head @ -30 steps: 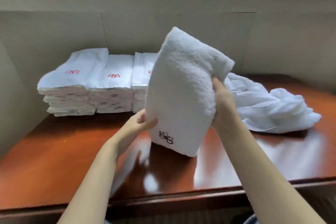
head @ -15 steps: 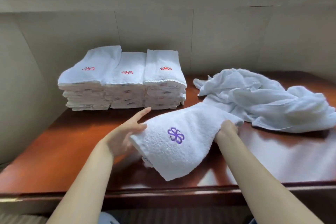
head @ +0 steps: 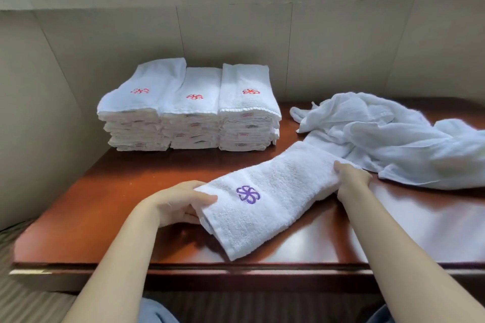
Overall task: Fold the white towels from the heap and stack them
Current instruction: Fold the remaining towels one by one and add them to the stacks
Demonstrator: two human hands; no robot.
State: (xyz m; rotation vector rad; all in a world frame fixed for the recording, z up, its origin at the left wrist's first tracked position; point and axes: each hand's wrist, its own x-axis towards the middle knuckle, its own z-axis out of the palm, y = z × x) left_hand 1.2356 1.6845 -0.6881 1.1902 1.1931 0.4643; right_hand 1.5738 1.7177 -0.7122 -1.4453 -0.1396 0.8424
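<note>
Two grips: my left hand (head: 181, 204) and right hand (head: 351, 176) pinch the folded towel (head: 278, 189) by its ends, lower centre, probably so layers cannot slip.

Nubby white terry-cloth towel (head: 275, 191) on glossy, reflective reddish wooden table (head: 105, 207)

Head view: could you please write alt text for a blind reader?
Left hand and right hand grip the ends of a folded white terry towel with purple flower emblem on a reddish-brown wooden table. Behind stand three stacks of folded white towels; right, an unfolded white towel heap.
</note>
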